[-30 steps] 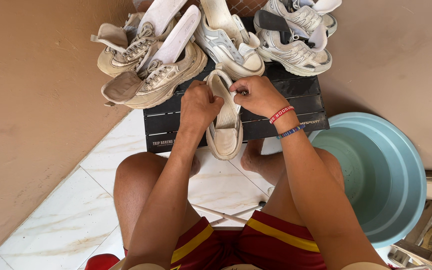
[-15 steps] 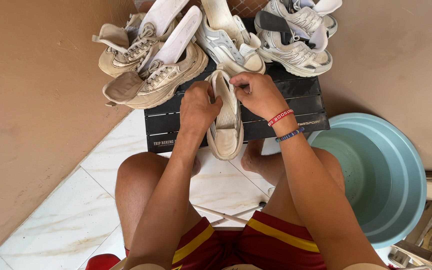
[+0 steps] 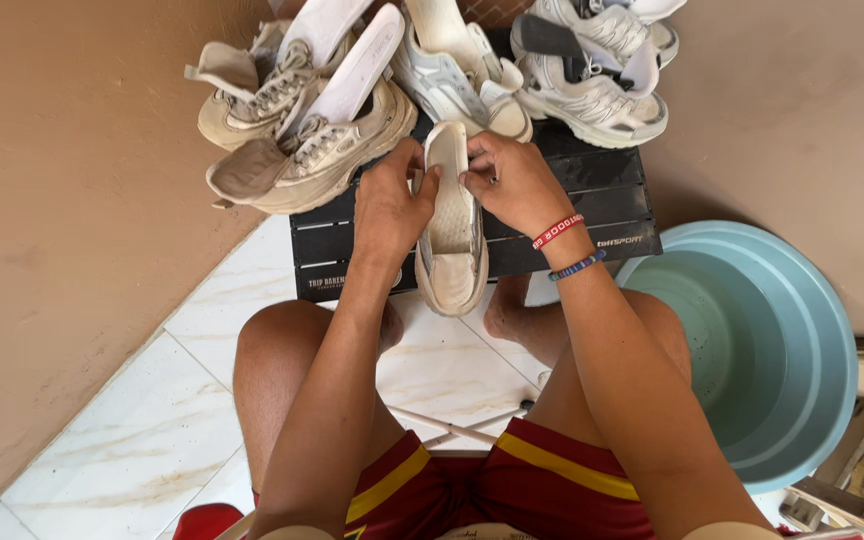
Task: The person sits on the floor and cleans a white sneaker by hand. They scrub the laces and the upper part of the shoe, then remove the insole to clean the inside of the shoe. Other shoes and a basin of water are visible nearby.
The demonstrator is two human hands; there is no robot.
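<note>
Looks like home corner, wash spot for shoes. Floor of white marble-look tiles [image 3: 102, 450] below left hand [image 3: 389, 205]. Plain brown walls [image 3: 62, 200] close on both sides. Pile of worn white sneakers [image 3: 302, 140] just past both hands, sitting on low black slatted stand [image 3: 602, 200]. Big light blue wash basin [image 3: 782, 340] on floor, near right hand [image 3: 514, 180], off to its right. Person sits low, bare legs, red shorts [image 3: 512, 490].
</note>
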